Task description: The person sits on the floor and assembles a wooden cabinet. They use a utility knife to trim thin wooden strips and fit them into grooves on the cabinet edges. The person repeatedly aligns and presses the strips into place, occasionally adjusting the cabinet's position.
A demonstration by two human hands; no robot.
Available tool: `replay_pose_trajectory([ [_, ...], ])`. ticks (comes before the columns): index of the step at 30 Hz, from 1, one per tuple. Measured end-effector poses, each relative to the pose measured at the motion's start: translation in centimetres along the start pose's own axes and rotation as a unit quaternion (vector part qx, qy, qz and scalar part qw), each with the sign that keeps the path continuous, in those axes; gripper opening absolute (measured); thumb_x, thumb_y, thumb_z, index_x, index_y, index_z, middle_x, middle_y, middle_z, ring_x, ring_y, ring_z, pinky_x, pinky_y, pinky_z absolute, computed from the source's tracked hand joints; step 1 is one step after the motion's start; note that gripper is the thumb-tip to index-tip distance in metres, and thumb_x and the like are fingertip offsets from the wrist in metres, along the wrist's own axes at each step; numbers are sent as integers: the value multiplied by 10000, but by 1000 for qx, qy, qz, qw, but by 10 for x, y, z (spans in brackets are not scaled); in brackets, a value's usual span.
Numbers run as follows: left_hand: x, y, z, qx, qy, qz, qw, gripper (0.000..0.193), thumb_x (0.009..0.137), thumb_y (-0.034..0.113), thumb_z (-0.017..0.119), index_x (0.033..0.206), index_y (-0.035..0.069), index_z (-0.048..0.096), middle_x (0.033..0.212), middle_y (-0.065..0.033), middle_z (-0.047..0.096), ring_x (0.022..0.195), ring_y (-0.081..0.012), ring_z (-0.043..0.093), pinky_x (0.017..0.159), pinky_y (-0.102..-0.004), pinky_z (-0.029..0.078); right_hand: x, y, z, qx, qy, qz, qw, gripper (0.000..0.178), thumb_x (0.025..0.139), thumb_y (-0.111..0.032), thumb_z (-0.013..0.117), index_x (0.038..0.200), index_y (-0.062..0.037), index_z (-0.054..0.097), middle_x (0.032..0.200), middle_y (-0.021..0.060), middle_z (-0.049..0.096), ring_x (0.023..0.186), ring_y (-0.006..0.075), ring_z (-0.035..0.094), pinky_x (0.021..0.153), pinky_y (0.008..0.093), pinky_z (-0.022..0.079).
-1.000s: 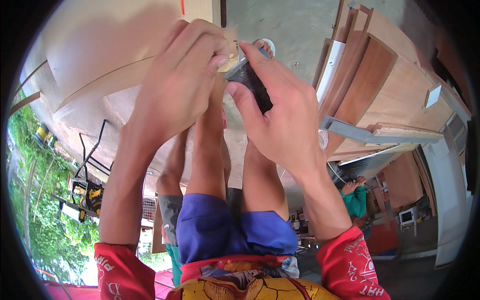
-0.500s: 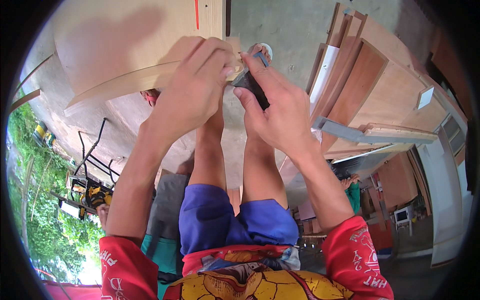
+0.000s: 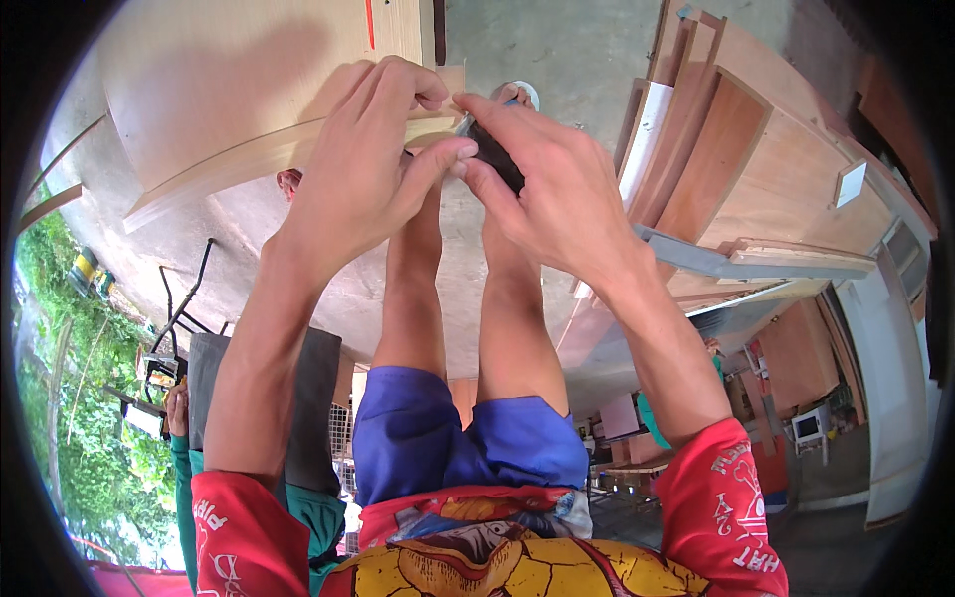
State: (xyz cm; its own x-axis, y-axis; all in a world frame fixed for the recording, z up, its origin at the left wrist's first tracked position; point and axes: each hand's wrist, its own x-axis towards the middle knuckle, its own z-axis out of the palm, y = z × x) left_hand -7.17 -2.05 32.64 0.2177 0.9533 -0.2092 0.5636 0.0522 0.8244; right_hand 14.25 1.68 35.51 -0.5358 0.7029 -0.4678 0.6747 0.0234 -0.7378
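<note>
Clamping its thumb and fingers on a black, block-shaped tool with a greyish front edge (image 3: 500,164), the right hand (image 3: 567,189) sets the thumb on the near side and the index finger along the far side, a grip that seems suited to keeping the edge aimed toward 10 o'clock. The tool sits near 12 o'clock, just beside the end of a long, pale wooden strip (image 3: 229,169) bordering a broad, light-tan wooden panel (image 3: 214,90) at 11 o'clock. The left hand (image 3: 360,164) has its thumb and curled fingers apart, the thumb close to the tool, perhaps to steady it; overlap hides whether they touch. Brown and tan boards (image 3: 696,164) lie at 2 o'clock, presumably grouped for storage.
</note>
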Motion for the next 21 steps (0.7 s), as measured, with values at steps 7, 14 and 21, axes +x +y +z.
replay_pose_trajectory([
  [7, 1, 6, 1, -10, -28, -38, 999, 417, 976, 201, 827, 1259, -15, 608, 1166, -151, 672, 1041, -314, 676, 905, -429, 558, 0, 7, 1, 2, 8, -24, 1000, 476, 942, -185, 779, 1379, -15, 697, 1095, 223, 782, 949, 447, 739, 811, 493, 603],
  [14, 0, 6, -2, -2, -39, -36, 999, 404, 994, 182, 799, 1297, -5, 606, 1208, -146, 664, 1079, -309, 670, 956, -432, 545, 2, 8, 0, 2, -3, -31, 1000, 458, 946, -188, 748, 1373, -27, 700, 1103, 214, 785, 962, 446, 736, 820, 500, 604],
  [21, -5, 6, -1, -26, -28, -72, 997, 393, 971, 180, 799, 1280, 21, 615, 1135, -130, 662, 1088, -327, 625, 985, -441, 507, 3, 9, -1, -20, -22, -39, 999, 469, 947, -194, 736, 1379, -17, 693, 1101, 221, 778, 978, 452, 722, 823, 534, 579],
])
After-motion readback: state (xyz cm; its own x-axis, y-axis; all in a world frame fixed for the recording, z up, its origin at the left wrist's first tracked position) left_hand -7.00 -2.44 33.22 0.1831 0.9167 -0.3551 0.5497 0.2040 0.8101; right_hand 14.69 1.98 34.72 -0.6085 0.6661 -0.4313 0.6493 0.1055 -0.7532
